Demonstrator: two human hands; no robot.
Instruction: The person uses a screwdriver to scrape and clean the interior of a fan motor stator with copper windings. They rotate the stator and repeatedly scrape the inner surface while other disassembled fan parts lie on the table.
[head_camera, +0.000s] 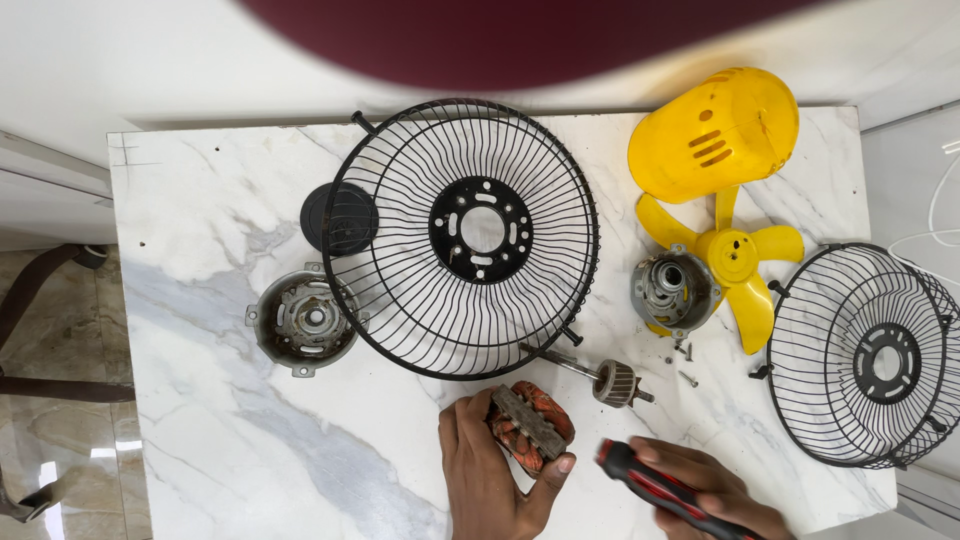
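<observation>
Head view, sole camera: dismantling of a small fan appears well advanced, judged from how the parts lie. Left hand (495, 470) has its fingers wrapped around the stator (530, 428), a copper-wound core with a grey laminated block, held just above the near edge of the marble table (220, 440). Right hand (715, 490) is clenched on a red-and-black screwdriver (650, 485), slightly blurred, its tip hidden; it sits just right of the stator.

Already separated and laid out: rear grille (462, 238) at centre, front grille (868, 355) at the right edge, yellow motor cover (715, 132), yellow blade (735, 265), two grey motor end housings (303, 320) (675, 290), rotor on its shaft (605, 380), black round cap (335, 218), and loose screws (685, 365) near the blade.

Nothing visible remains fastened together apart from the stator itself.
</observation>
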